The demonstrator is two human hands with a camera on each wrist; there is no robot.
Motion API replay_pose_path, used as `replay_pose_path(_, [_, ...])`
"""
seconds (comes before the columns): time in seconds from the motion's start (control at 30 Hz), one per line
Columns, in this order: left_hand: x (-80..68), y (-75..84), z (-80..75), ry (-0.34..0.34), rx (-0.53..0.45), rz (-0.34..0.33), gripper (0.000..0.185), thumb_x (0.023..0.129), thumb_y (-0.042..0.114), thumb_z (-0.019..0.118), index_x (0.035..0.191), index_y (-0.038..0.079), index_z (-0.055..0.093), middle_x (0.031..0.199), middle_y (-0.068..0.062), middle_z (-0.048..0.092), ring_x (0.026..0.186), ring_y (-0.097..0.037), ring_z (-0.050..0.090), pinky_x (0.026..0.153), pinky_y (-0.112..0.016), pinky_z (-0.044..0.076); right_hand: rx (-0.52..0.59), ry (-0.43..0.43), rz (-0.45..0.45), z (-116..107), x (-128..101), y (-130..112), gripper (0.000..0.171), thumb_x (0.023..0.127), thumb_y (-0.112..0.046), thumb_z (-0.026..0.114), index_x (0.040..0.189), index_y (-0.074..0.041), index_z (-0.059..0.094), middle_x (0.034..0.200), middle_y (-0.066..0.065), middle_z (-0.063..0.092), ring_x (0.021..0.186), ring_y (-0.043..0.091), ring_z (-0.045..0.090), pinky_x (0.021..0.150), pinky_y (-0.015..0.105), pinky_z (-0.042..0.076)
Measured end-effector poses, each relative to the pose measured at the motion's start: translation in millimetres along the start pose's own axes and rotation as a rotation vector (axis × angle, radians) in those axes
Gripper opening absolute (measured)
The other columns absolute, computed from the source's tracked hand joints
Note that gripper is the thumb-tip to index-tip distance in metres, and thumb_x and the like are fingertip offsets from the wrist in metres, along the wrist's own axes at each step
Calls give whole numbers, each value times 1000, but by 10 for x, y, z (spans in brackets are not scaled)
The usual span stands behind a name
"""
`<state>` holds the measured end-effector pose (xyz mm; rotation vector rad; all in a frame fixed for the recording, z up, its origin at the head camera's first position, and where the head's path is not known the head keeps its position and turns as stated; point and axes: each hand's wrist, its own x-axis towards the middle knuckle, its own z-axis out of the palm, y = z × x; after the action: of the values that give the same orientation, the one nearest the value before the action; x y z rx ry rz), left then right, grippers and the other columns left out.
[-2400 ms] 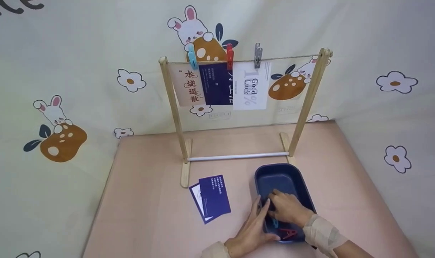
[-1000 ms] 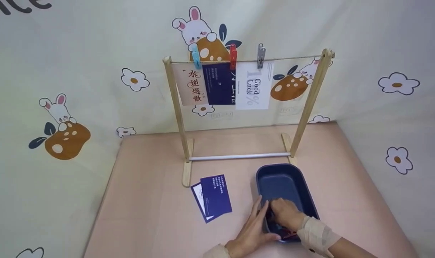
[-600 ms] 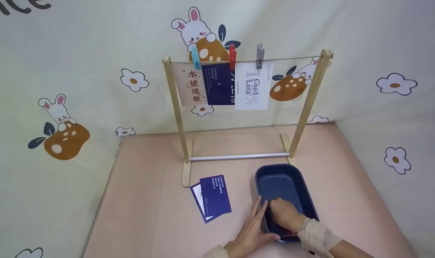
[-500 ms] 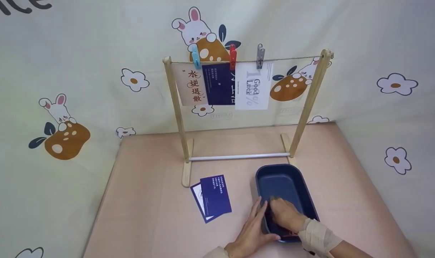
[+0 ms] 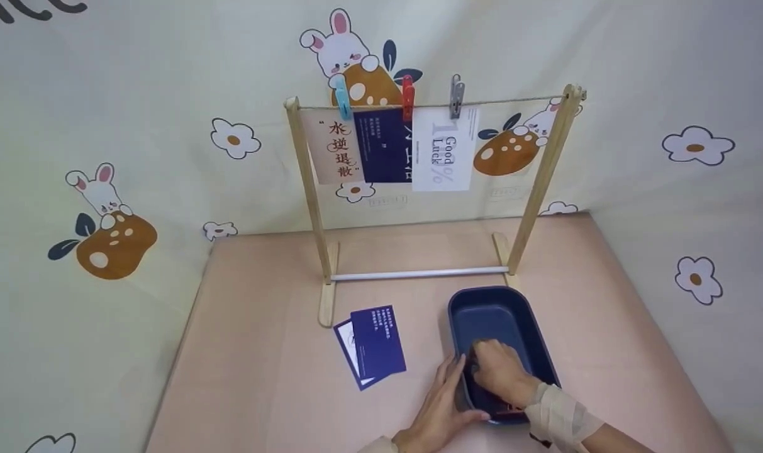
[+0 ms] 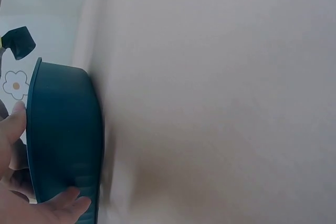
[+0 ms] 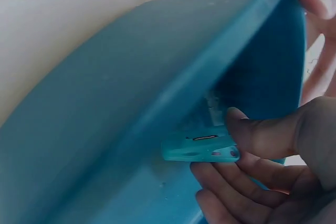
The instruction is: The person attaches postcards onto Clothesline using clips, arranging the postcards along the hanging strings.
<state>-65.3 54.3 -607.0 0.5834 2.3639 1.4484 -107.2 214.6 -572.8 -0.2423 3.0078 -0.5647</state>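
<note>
My left hand [image 5: 433, 409] rests along the left wall of a dark blue plastic tray [image 5: 489, 307], its fingers straight and the thumb at the near end. In the left wrist view its fingertips [image 6: 79, 205] touch the tray's outer wall. Inside the tray, my right hand [image 5: 506, 372] pinches a light blue clothespin [image 7: 199, 146] between thumb and fingers, as the right wrist view shows. The head view hides that clothespin behind the hand. A red clothespin [image 5: 512, 409] lies at the tray's near end, partly covered by the right wrist.
Behind the tray stands a wooden frame [image 5: 538, 189] with a string, where light blue, red and grey clothespins hold three cards, the rightmost a white card [image 5: 443, 157]. Left of the tray, a dark blue card [image 5: 379, 343] overlaps another on the pink table [image 5: 249, 352].
The right hand has shifted slightly inside the tray, and the light blue clothespin seen loose earlier is hidden in the head view now. The left hand has barely moved.
</note>
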Motion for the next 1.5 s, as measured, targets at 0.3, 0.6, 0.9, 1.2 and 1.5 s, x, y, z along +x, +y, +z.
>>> replay_pose_path(0.3, [-33, -42, -35, 37, 40, 54, 93, 82, 35, 80, 155, 5, 31, 155, -16, 39, 139, -32, 47, 114, -39, 44, 18, 83, -64, -70, 28, -44, 19, 66, 8, 72, 82, 1, 68, 77, 13, 71, 68, 31, 69, 54, 44, 55])
replay_pose_path(0.6, [-10, -161, -160, 44, -25, 38, 86, 83, 31, 80, 152, 2, 37, 148, -16, 45, 130, -33, 55, 109, -38, 48, 80, 136, -88, -156, 119, -91, 24, 67, 10, 75, 88, 0, 71, 84, 12, 73, 76, 24, 69, 64, 41, 59])
replay_pose_path(0.9, [94, -263, -433, 280, 185, -46, 43, 87, 5, 75, 127, 4, 61, 119, -12, 65, 102, -26, 67, 87, -33, 58, 96, 211, -110, -225, 181, -171, 24, 69, 8, 77, 91, -2, 72, 85, 9, 72, 77, 20, 70, 65, 37, 59])
replay_pose_path(1.2, [230, -490, -834, 537, 396, -195, 13, 82, 0, 73, 94, 4, 72, 93, -11, 66, 88, -27, 67, 76, -41, 58, 216, 295, -106, -339, 196, -348, 27, 72, 4, 84, 95, -4, 73, 87, 7, 72, 80, 19, 68, 69, 36, 59])
replay_pose_path(1.5, [337, -758, -1059, 658, 487, -442, 46, 87, 30, 78, 108, -7, 62, 104, -28, 57, 94, -41, 62, 78, -53, 56, 269, 353, -156, -489, 195, -527, 29, 77, 5, 80, 104, -4, 72, 95, 7, 71, 89, 20, 70, 75, 37, 61])
